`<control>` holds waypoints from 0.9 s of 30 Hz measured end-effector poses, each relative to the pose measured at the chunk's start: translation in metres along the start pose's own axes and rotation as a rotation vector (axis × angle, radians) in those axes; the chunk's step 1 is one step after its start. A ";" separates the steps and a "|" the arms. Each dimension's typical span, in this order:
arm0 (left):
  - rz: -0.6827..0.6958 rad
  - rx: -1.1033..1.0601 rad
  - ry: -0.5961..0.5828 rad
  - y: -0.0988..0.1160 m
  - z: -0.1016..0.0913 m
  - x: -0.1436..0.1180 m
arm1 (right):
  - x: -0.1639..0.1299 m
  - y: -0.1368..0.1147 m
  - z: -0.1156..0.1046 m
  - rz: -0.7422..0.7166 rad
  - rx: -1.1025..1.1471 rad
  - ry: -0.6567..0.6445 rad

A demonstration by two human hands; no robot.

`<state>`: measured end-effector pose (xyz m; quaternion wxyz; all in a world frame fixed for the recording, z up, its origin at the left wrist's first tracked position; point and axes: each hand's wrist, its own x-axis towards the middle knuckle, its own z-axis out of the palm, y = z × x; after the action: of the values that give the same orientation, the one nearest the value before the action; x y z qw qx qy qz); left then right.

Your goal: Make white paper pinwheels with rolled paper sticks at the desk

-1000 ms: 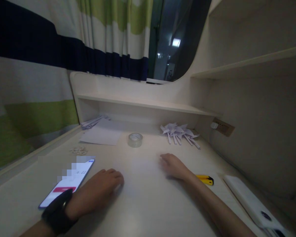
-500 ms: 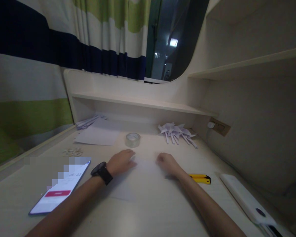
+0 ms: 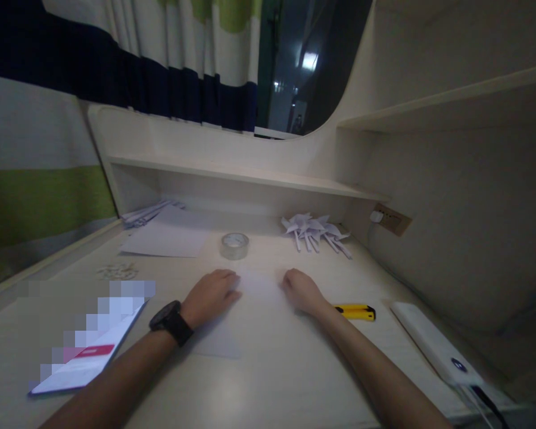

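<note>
Both my left hand (image 3: 212, 290) and right hand (image 3: 300, 290) lay flat and open, pressing one unfolded paper sheet (image 3: 245, 310) mid-counter (image 3: 268, 381); finished paper pinwheels (image 3: 315, 229) were piled behind, folding not begun.

I see both forearms reaching forward from the bottom edge and angling in toward each other. My left hand (image 3: 211, 291) lies palm down, fingers (image 3: 229, 277) together and stretched flat, with a dark watch strapped round its wrist. My right hand (image 3: 301, 290) is just beside it, also palm down, knuckles slightly raised and fingers (image 3: 289, 276) loosely curled, gripping nothing.
</note>
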<state>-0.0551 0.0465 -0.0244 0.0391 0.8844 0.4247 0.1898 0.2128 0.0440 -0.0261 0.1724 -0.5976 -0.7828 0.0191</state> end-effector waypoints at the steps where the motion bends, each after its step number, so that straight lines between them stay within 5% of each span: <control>1: -0.014 -0.013 0.025 -0.001 0.002 0.001 | 0.000 0.000 -0.001 -0.006 0.006 0.007; 7: -0.272 -0.408 0.219 -0.010 0.003 0.010 | -0.005 -0.004 -0.016 -0.144 0.165 0.040; 12: -0.354 -0.870 0.167 0.000 -0.015 0.011 | -0.008 -0.006 -0.025 -0.228 0.402 0.111; 18: -0.403 -0.963 0.206 0.017 -0.032 0.007 | 0.001 -0.002 -0.017 0.013 0.915 0.250; 22: -0.429 -0.984 0.238 0.019 -0.033 0.008 | 0.003 -0.003 -0.011 0.181 1.304 0.054; 27: -0.459 -0.991 0.192 0.013 -0.024 0.009 | -0.002 -0.012 -0.004 0.260 1.406 -0.033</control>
<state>-0.0496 0.0433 0.0037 0.4522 0.6235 0.4681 0.4332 0.2031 0.0375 -0.0201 0.5012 -0.4332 -0.5100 0.5487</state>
